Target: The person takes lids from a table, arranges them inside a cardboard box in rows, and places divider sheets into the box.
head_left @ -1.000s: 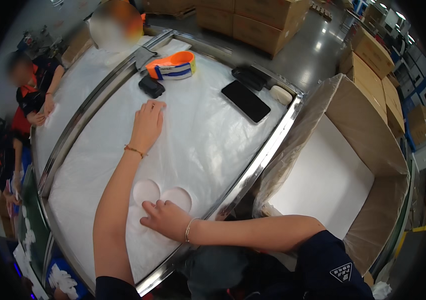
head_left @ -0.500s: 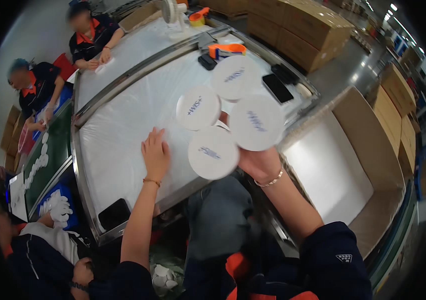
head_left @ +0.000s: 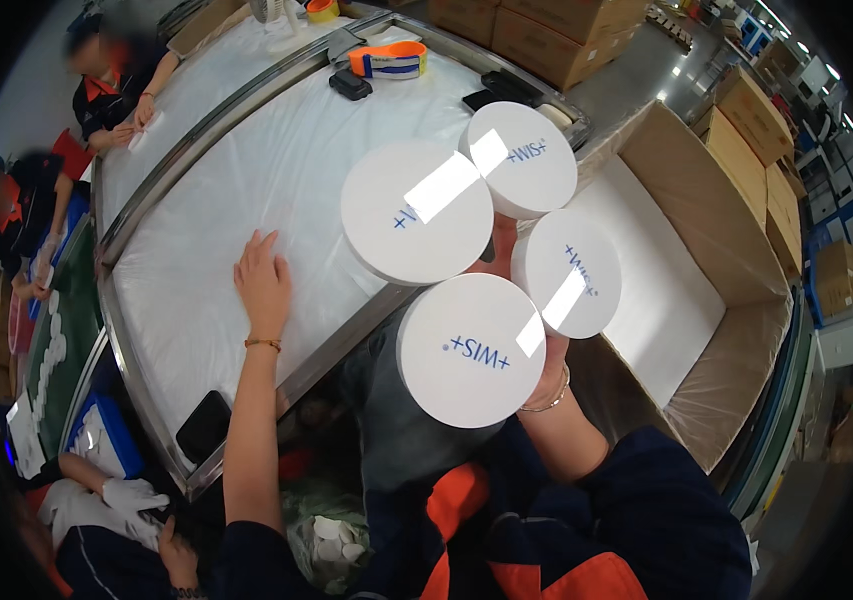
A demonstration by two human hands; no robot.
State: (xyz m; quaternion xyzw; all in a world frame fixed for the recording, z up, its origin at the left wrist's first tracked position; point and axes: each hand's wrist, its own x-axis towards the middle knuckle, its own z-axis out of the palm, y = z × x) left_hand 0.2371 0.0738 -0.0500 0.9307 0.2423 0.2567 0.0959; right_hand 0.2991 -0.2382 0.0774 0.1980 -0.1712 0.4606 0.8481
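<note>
My right hand (head_left: 548,384) holds a cluster of several thick white round pieces (head_left: 491,370) with blue print on their smooth tops. They stand out at different sides of the hand, over the table's front edge, and bright light reflects off their faces. Most of the fingers are hidden beneath them; skin shows in the gap between. On the plastic-covered table (head_left: 176,290) rests my left hand (head_left: 264,285), flat, with fingers stretched out and nothing in it.
A large open carton (head_left: 686,190) lined with plastic stands at the right. At the table's far end lie an orange-and-blue tape dispenser (head_left: 386,62) and a black object (head_left: 350,85). A black phone (head_left: 204,427) lies at the near left corner. Co-workers sit along the left.
The white pieces have turned in my right hand and come nearer, tilting their tops toward me. The view has shifted right; my left hand stays flat on the table.
</note>
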